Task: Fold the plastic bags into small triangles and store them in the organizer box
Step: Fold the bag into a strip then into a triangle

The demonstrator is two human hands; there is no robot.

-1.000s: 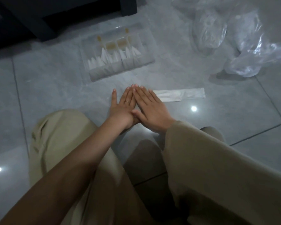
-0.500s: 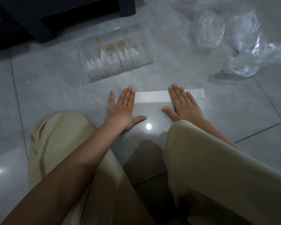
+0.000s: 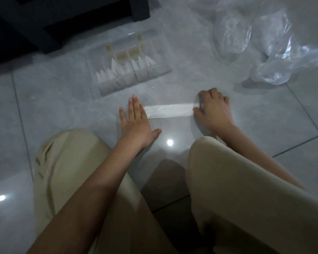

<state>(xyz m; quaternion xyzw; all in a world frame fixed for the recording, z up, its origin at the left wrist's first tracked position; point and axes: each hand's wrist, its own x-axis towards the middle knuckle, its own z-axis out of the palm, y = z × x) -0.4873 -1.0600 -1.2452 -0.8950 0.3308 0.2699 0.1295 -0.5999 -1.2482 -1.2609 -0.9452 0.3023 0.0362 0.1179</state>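
Head view | bag strip (image 3: 170,110) flat on floor (image 3: 62,107), frame centre | left hand (image 3: 136,123) flat, pressing its left end | right hand (image 3: 214,110) curled, gripping right end | box (image 3: 136,83) above, upper centre.

One wide-angle view, worn on the head, looks forward and steeply down over beige-trousered knees (image 3: 228,171) at the glossy grey tiled floor (image 3: 62,107) — close, so the left hand (image 3: 136,121) and right hand (image 3: 213,109), on the folded white plastic strip (image 3: 169,110), sit mid-frame, with the clear compartmented plastic organizer box (image 3: 117,87) just beyond.
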